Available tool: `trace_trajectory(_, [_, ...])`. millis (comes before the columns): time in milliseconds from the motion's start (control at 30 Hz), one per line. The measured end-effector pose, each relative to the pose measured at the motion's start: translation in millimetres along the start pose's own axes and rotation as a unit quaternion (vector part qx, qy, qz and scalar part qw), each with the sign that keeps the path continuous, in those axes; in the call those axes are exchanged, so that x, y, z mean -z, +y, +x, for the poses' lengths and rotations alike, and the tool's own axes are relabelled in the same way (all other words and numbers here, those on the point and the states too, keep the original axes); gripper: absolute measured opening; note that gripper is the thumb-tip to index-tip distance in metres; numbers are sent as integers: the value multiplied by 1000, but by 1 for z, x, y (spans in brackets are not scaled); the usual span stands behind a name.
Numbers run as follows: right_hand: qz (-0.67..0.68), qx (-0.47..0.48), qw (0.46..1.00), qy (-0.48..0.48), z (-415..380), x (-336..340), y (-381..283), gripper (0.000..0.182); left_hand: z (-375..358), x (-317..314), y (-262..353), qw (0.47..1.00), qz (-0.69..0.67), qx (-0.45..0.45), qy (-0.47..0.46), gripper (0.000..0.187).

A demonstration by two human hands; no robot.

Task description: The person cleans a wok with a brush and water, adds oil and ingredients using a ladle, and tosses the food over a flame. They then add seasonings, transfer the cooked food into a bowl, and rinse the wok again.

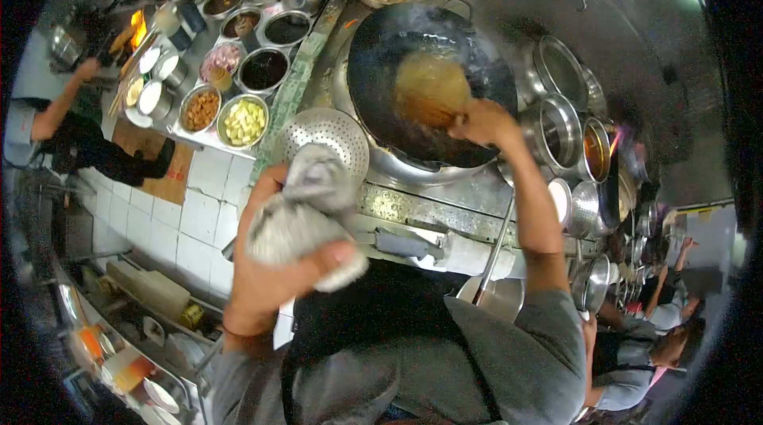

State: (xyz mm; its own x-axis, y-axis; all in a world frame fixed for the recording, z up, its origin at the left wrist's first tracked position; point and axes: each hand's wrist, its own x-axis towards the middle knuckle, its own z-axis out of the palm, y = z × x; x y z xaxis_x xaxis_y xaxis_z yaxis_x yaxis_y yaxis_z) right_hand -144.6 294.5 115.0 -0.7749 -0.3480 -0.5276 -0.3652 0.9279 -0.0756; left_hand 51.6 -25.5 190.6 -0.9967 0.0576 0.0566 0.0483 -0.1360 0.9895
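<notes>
Steam rises from a large dark wok (373,95) on the stove. My right hand (485,124) is closed on a brown brush (433,113) inside it, over yellowish, blurred liquid or bristles. Nearer to me, my left hand (274,266) grips a crumpled grey-white cloth (298,230), smeared by motion. Just beyond the cloth lies a round perforated strainer (334,132), left of the wok and partly covered by the cloth.
Bowls of ingredients, among them green cubes (243,122) and brown pieces (201,109), stand at the left. Steel pots (559,131) line the right side. One co-worker (56,127) is at far left, others (636,361) at lower right. A ladle handle (497,246) slants near my right forearm.
</notes>
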Motion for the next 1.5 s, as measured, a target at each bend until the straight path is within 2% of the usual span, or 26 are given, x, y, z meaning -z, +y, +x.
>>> trace_trajectory(67, [-7, -110, 982, 154, 45, -37, -15, 43, 6, -14, 30, 969, 90, -177, -147, 62])
trace_trajectory(133, [-42, -108, 981, 155, 26, -31, -31, 43, 9, -30, 42, 923, 114, -280, -237, 64])
trace_trajectory(167, [-60, -39, 984, 162, -5, -17, -34, 41, 10, -41, 45, 905, 114, -318, -259, 65])
trace_trajectory(233, [-79, 42, 982, 164, -20, 5, -38, 39, 11, -59, 49, 893, 95, -354, -260, 67])
trace_trajectory(300, [3, -39, 997, 62, -12, 24, -39, 33, 16, -67, 51, 898, 71, -363, -239, 70])
trace_trajectory(400, [79, -87, 985, 126, 49, -18, -29, 30, 19, -84, 50, 916, 15, -356, -187, 73])
trace_trajectory(467, [-30, -115, 949, 291, 70, -44, -36, 27, 22, -82, 47, 934, -40, -321, -151, 75])
trace_trajectory(567, [-81, -30, 965, 249, -1, -61, -10, 32, 31, -47, 35, 975, -133, -169, -47, 78])
trace_trajectory(600, [-103, 12, 969, 225, -29, -65, -10, 36, 34, -17, 38, 994, -50, -4, -101, 78])
trace_trajectory(633, [-106, -63, 979, 164, -56, -46, -30, 32, 30, -1, 19, 996, -59, 32, -58, 49])
trace_trajectory(700, [-149, -123, 969, 154, -57, -48, 7, 30, 24, 23, -37, 990, -98, 92, 41, 45])
trace_trajectory(733, [-194, -177, 955, 135, -57, -56, 25, 29, 22, 23, -47, 990, -99, 97, 33, 45])
trace_trajectory(833, [-194, -232, 905, 300, 19, -69, 64, 29, 20, 19, -66, 965, -211, 135, 81, 46])
trace_trajectory(867, [-212, -276, 890, 295, 55, -80, 76, 31, 20, 20, -69, 965, -213, 129, 81, 46])
trace_trajectory(967, [-115, -240, 919, 292, 63, -69, 62, 42, 9, 36, -74, 982, -115, 111, 101, 50])
trace_trajectory(1067, [2, -209, 923, 322, 52, -64, 64, 45, -6, 65, -78, 968, -184, 108, 136, 47])
trace_trajectory(1133, [101, -362, 839, 393, 69, -74, 67, 57, -5, 67, -90, 959, -209, 130, 139, 45])
trace_trajectory(1167, [129, -347, 832, 413, 76, -70, 49, 42, -1, 67, -98, 952, -231, 144, 142, 43])
trace_trajectory(1200, [164, -290, 869, 366, 101, -87, 64, 32, 6, 62, -105, 954, -226, 147, 134, 43])
trace_trajectory(1233, [169, -266, 872, 373, 104, -78, 32, 29, 14, 51, -116, 949, -221, 188, 121, 45])
trace_trajectory(1267, [155, -243, 910, 297, 118, -75, 22, 32, 23, 43, -128, 944, -215, 227, 109, 48])
trace_trajectory(1300, [152, -160, 918, 331, 131, -86, 27, 34, 28, 38, -148, 944, -224, 228, 84, 45])
trace_trajectory(1333, [157, -165, 916, 331, 119, -77, 24, 34, 28, 33, -157, 945, -220, 230, 79, 45])
trace_trajectory(1400, [266, -54, 902, 336, 93, -38, 14, 33, 33, 23, -165, 933, -248, 253, 63, 43])
trace_trajectory(1433, [268, -55, 901, 337, 99, -35, 13, 33, 35, 17, -159, 929, -252, 265, 48, 27])
trace_trajectory(1500, [252, -247, 840, 412, 115, -34, 7, 40, 41, 4, -166, 920, -272, 280, 26, 25])
